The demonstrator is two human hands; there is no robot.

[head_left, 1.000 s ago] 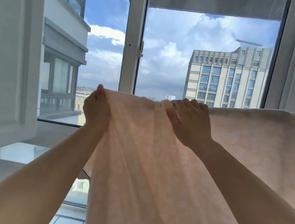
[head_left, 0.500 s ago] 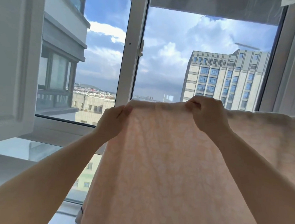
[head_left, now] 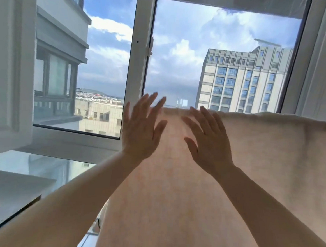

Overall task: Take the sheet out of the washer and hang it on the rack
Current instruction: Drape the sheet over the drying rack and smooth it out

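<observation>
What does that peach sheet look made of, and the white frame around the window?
The sheet looks like thin woven fabric, perhaps cotton: matte, and daylight glows through it where it hangs. The window frame looks like smooth white plastic or painted metal, with a slight sheen; the picture cannot settle which.

Sheet (head_left: 250,164) before window (head_left: 140,66) (hands (head_left: 141,133) between).

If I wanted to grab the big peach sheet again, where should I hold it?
Probably at the top edge of the sheet, where it folds over in front of the window. Come from the near side and pinch that folded ridge from above. The left hand and right hand are open close to it; the rest hangs flat, giving little to catch.
</observation>
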